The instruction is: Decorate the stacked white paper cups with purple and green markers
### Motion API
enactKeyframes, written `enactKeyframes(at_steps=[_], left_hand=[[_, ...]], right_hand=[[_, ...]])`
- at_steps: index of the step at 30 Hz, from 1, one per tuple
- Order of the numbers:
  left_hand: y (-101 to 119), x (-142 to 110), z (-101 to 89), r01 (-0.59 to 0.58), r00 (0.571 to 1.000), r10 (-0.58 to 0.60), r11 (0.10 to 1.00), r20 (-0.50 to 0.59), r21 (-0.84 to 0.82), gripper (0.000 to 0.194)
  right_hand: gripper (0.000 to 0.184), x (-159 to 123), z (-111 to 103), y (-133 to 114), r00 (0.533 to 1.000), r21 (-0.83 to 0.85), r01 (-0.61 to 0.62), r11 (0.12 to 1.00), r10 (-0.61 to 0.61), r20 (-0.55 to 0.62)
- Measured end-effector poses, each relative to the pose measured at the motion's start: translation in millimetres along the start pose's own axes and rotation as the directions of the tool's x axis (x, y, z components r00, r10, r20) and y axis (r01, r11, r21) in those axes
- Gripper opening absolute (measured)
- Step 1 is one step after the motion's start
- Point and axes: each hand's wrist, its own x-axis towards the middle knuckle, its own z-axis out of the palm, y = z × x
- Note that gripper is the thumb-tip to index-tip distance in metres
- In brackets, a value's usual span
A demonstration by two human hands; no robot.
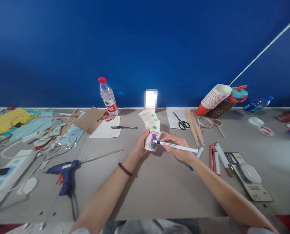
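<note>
My left hand [142, 143] is closed around the side of a paper cup [148, 145], which is tilted so its decorated wall faces me. Purple and green marker drawing covers part of that wall. In my right hand [177, 148] is a white marker [177, 147] with a purple end, its tip at the drawing on the cup. Just behind stand two more paper cups, one [151, 125] close to the held cup and another [145, 114] leaning farther back, both with green spots. Whether these cups touch the held one I cannot tell.
A hot glue gun [68, 172], power strip [9, 178] and cables lie left. Behind are a water bottle [108, 97] and pen [124, 127]. Scissors [181, 122], wooden sticks [195, 126], stacked cups [214, 99], markers [217, 159] and a phone [248, 177] occupy the right.
</note>
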Motion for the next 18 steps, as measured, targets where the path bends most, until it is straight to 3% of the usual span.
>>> enactKeyframes(at_steps=[7, 18], left_hand=[[2.0, -3.8, 2.0, 0.043, 0.998, -0.045, 0.998, 0.043, 0.041, 0.037], [1.5, -7.2, 8.8, -0.035, 0.995, 0.028, 0.997, 0.100, 0.069, 0.040]], right_hand=[[0.021, 1.0, -2.0, -1.0, 0.997, 0.175, -0.013, 0.985, 0.025, -0.068], [0.020, -0.8, -1.6, 0.5, 0.998, 0.041, -0.016, 0.999, 0.019, -0.067]])
